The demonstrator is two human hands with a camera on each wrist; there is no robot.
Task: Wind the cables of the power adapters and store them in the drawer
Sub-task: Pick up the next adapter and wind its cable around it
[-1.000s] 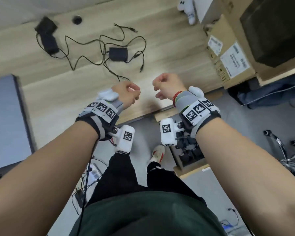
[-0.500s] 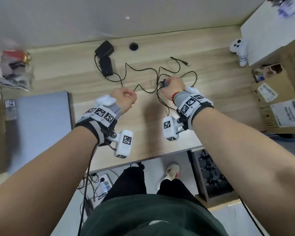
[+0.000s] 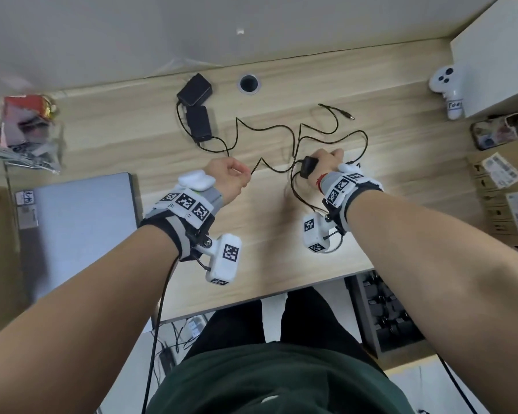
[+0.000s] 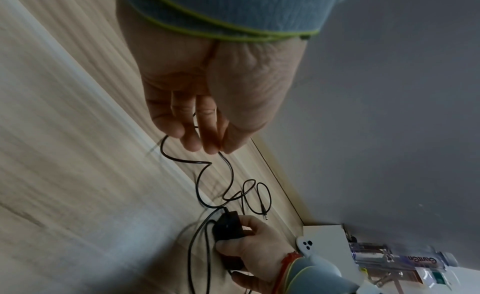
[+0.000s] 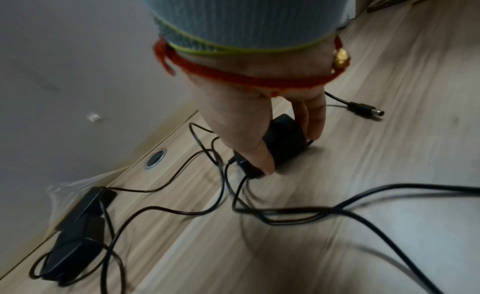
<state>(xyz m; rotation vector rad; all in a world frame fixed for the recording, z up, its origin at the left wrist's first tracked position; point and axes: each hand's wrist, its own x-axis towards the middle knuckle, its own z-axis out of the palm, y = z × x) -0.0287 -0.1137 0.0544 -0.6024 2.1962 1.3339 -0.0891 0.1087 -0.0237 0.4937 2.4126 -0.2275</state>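
Overhead, your right hand [image 3: 323, 162] grasps a black power adapter [image 3: 307, 167] on the wooden desk [image 3: 401, 180]; your left hand [image 3: 226, 177] pinches its thin black cable [image 3: 269, 165], which runs in loose bends between the two hands; two further adapters [image 3: 196, 110] lie together near the desk's far edge, beside a round cable hole [image 3: 248, 83]; an open drawer [image 3: 383, 318] shows below the desk's near edge, at your right; a closed laptop [image 3: 78, 228] lies at your left.

From the left wrist, your left fingertips [image 4: 207, 142] close on the cable [image 4: 200, 175]; further off, your right hand [image 4: 254, 247] holds the adapter [image 4: 228, 226].

From the right wrist, your thumb and fingers [image 5: 315, 117] clamp the adapter [image 5: 285, 142], which stands on the desk; a barrel plug [image 5: 366, 110] lies just beside it.
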